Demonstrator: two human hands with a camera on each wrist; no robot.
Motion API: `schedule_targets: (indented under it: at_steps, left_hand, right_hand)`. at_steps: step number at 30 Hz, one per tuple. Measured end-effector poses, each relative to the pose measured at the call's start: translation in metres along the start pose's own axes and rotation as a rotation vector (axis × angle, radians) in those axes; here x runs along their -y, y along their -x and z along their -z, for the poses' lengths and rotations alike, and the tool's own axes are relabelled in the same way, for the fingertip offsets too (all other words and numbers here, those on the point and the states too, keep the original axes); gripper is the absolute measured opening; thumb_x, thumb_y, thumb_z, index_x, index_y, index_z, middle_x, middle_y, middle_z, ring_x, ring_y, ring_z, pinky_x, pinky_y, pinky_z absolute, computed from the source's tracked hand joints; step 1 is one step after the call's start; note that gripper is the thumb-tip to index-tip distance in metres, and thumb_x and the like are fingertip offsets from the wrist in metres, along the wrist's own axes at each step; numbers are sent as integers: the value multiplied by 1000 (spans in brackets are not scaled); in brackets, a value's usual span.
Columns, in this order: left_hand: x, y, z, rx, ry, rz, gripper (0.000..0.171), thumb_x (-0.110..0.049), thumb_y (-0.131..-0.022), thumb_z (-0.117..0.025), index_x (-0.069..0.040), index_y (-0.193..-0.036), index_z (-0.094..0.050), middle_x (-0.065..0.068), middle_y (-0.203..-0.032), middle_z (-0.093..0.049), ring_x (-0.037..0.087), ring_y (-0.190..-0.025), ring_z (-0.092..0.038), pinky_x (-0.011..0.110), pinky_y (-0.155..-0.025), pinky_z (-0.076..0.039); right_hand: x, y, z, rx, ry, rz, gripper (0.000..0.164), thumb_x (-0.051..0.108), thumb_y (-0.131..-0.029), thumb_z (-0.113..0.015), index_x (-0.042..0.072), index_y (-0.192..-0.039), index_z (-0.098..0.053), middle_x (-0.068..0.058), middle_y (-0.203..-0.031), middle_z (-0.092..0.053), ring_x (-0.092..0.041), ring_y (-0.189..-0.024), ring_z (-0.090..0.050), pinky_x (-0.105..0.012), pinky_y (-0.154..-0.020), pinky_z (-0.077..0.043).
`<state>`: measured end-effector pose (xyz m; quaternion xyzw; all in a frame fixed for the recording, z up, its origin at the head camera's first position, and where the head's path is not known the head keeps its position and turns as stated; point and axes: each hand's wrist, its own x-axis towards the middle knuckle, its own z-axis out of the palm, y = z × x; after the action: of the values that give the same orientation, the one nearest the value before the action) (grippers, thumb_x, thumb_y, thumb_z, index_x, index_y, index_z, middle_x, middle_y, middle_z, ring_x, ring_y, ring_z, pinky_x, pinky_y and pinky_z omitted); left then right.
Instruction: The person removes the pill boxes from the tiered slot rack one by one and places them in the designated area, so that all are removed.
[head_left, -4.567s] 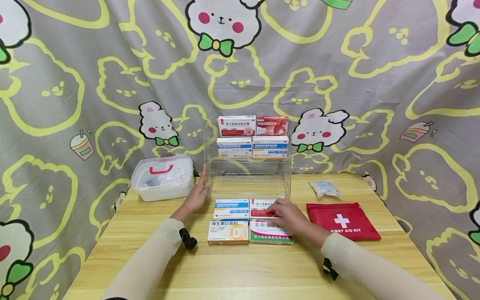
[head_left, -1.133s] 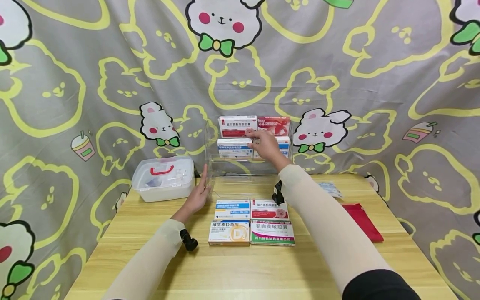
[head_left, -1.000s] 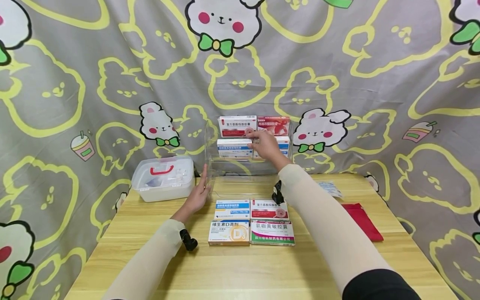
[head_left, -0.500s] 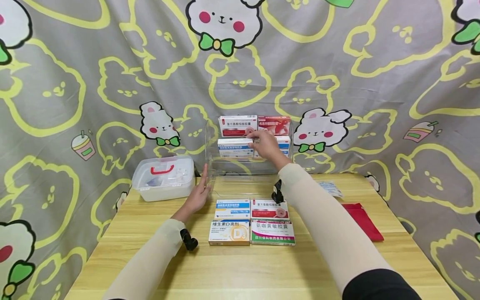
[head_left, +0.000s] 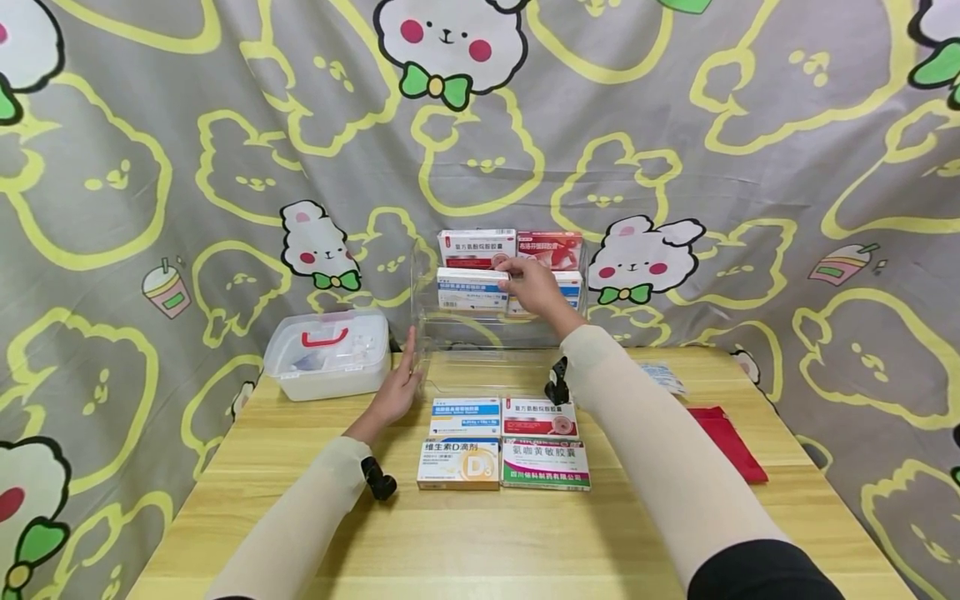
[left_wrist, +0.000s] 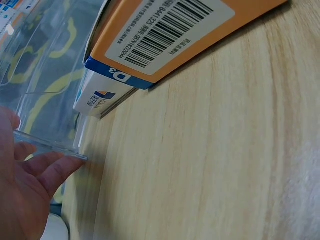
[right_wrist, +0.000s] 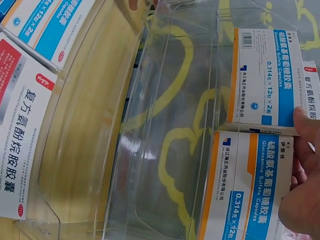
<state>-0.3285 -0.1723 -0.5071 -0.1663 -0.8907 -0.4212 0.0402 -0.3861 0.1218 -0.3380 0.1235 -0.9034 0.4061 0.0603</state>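
My right hand (head_left: 536, 285) pinches the right edge of a blue-and-white glucosamine capsule box (head_left: 471, 292) on the second tier of a clear acrylic rack (head_left: 498, 362). In the right wrist view this box (right_wrist: 265, 75) stands slightly above its twin box (right_wrist: 245, 185), with the thumb at its edge. Low on the rack's left side, my left hand (head_left: 393, 393) rests with its index finger pointing up; its fingertips touch the clear panel in the left wrist view. A red-and-white box (head_left: 477, 248) and a red box (head_left: 550, 250) stand on the top tier.
Before the rack lie a blue-and-white box (head_left: 465, 418), a red-and-white box (head_left: 538, 418), an orange vitamin D box (head_left: 459, 464) and a green-and-pink box (head_left: 546, 464). A lidded plastic case (head_left: 327, 367) stands left; a red pouch (head_left: 726, 442) and small packet (head_left: 660, 377) lie right.
My right hand has moved from the red-and-white box on the table up to the second tier. Over the last half second the pinched blue-and-white box has risen slightly. My left hand stays put.
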Motion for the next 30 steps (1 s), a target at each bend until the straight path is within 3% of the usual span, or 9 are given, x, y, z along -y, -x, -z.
schedule_targets:
  at_steps: [9,14,24,30]
  left_hand:
    - [1,0,0,-12,-19,-10,80,-19,-112,-39,-45,-161,18,22,-168,-21,44,-148,-36,63,-116,-32]
    - [0,0,0,-11,-27,-12,80,-19,-112,-39,-44,-161,19,22,-168,-21,44,-148,-35,63,-117,-32]
    - [-1,0,1,-8,-53,-25,80,-18,-113,-39,-39,-162,20,22,-167,-22,44,-147,-37,62,-116,-33]
    - [1,0,0,-15,-46,-35,80,-18,-113,-39,-40,-162,20,24,-167,-22,45,-147,-37,63,-115,-33]
  right_hand:
    - [1,0,3,9,-93,-4,30,18,-103,-65,11,-132,-68,-11,-139,-63,-29,-129,-58,-47,-108,-47]
    - [1,1,5,-11,-166,-1,28,18,-103,-64,11,-131,-68,-10,-135,-64,-28,-126,-58,-47,-104,-49]
    - [2,2,12,-40,-228,-6,29,18,-102,-66,15,-131,-69,-7,-131,-66,-25,-122,-60,-44,-100,-52]
    - [5,3,16,-37,-238,-7,28,18,-102,-66,14,-130,-69,-7,-123,-68,-23,-111,-62,-40,-92,-52]
